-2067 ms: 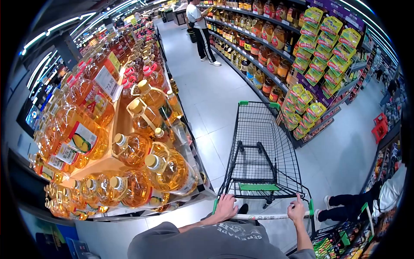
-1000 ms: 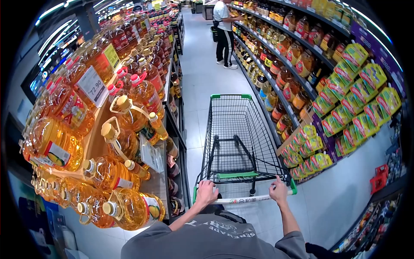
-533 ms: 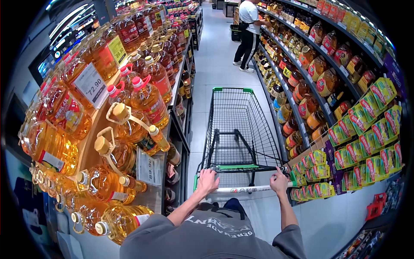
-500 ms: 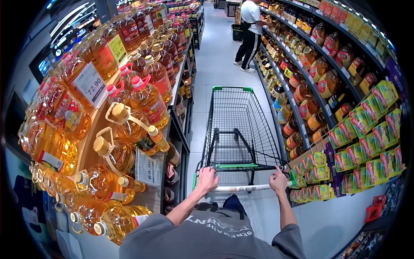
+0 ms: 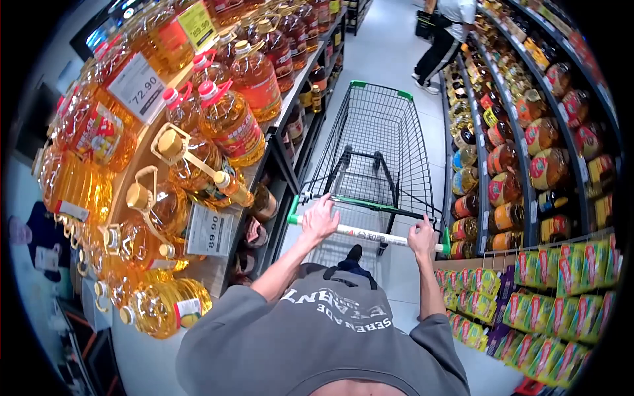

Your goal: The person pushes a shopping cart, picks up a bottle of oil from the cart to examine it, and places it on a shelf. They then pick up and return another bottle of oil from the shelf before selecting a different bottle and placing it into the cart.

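Note:
An empty black wire shopping cart (image 5: 380,132) with green corners stands in front of me in the aisle. Its white handle bar (image 5: 363,234) has a green end on each side. My left hand (image 5: 321,218) rests over the left part of the bar, its fingers curled round it. Near the right end, my right hand (image 5: 422,236) is closed on the same bar, its index finger lying forward. Below the bar, a dark shoe (image 5: 355,252) shows on the pale floor.
Large oil bottles (image 5: 231,129) and price signs (image 5: 210,231) fill the left display. Bottles (image 5: 505,188) line the right shelves, with green-yellow packets (image 5: 541,310) hanging nearer. A person (image 5: 446,43) in dark trousers stands ahead by the right shelves.
The view has tilted down and turned. The cart now points more to the upper right of the view, its bar slanting down rightward. The person ahead appears further right and higher.

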The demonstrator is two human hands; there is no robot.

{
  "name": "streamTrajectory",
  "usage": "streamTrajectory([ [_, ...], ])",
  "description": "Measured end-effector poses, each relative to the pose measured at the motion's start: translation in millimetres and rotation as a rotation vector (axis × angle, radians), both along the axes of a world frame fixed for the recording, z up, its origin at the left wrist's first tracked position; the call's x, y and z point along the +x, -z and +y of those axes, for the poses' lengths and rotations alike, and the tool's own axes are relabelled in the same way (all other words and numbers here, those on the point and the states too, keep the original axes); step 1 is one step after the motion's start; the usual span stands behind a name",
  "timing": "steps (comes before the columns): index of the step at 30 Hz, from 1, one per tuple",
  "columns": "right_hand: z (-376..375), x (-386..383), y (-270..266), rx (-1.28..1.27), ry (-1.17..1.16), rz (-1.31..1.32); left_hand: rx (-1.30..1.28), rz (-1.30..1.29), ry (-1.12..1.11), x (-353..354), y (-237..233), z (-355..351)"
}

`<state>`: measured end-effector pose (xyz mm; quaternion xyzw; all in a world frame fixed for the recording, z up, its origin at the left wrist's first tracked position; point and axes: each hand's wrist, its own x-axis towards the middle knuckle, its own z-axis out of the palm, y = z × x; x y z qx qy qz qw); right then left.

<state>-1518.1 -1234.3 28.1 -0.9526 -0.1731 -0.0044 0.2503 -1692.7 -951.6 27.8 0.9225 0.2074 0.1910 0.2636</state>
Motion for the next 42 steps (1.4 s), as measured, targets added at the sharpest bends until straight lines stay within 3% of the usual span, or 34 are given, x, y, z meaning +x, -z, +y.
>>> streamTrajectory([
  [10,67,117,-7,-0.041,-0.062,-0.006,0.023,-0.069,-0.19,106,6,50],
  [15,96,174,3,-0.054,-0.124,-0.075,0.299,-0.175,-0.327,138,23,44],
  [42,241,324,3,-0.061,-0.074,-0.053,0.317,-0.152,-0.303,292,17,180],
])
